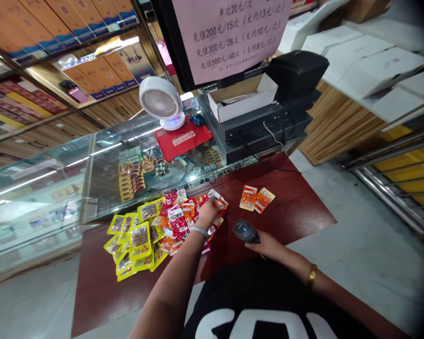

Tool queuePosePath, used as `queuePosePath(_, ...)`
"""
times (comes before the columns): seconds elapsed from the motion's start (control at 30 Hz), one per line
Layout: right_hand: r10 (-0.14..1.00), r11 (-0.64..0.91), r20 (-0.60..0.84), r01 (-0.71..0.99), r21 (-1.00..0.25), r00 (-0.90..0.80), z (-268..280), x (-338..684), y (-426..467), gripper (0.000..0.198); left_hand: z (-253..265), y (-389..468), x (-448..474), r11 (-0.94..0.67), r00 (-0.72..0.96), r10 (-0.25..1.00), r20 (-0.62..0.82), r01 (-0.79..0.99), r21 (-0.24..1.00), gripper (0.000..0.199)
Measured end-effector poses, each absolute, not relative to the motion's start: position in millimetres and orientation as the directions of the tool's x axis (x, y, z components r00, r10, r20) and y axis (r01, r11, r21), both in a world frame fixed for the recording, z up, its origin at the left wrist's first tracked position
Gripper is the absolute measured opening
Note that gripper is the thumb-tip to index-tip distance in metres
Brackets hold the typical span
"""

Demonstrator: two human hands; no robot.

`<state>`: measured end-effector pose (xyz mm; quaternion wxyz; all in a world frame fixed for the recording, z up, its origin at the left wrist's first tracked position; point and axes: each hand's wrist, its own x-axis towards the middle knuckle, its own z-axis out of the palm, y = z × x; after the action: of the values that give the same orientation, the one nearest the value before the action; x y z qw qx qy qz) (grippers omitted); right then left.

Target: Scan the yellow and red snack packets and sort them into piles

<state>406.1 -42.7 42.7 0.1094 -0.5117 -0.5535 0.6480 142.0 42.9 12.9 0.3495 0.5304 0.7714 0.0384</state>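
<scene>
My right hand (268, 246) is wrapped round the handle of a dark barcode scanner (246, 230), its head with a small blue light pointing up and left over the red-brown table. My left hand (207, 213) is at the right end of a heap of red and orange snack packets (178, 222), its fingers curled on a packet (217, 197) there. Beside that heap on the left lie several yellow snack packets (139, 240) in a loose pile. Two orange packets (248, 197) lie apart from the heap, up and right of the scanner.
Beyond the table (286, 188) stands a glass display counter (106, 165). On it are a white fan (160, 101), a red mat (169, 141), a mouse (197, 119) and a black machine (247, 134) bearing an open white box (245, 101). A cable trails onto the table's back edge.
</scene>
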Motion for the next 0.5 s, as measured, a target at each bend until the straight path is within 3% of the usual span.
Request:
queuePosePath(0.2,0.687,-0.416,-0.583,0.422,-0.805,-0.435,55,400,-42,0.042,-3,31,147,0.503,-0.108,0.859,-0.5,0.361,0.785,0.027)
queuePosePath(0.37,0.714,-0.379,-0.511,0.35,-0.857,-0.478,60,399,-42,0.044,-7,32,153,0.523,-0.149,0.852,-0.501,0.278,0.806,0.025)
queuePosePath(0.5,0.711,-0.378,-0.501,0.333,-0.864,-0.493,56,401,-42,0.05,-15,35,156,0.54,-0.157,0.841,-0.518,0.174,0.824,0.036)
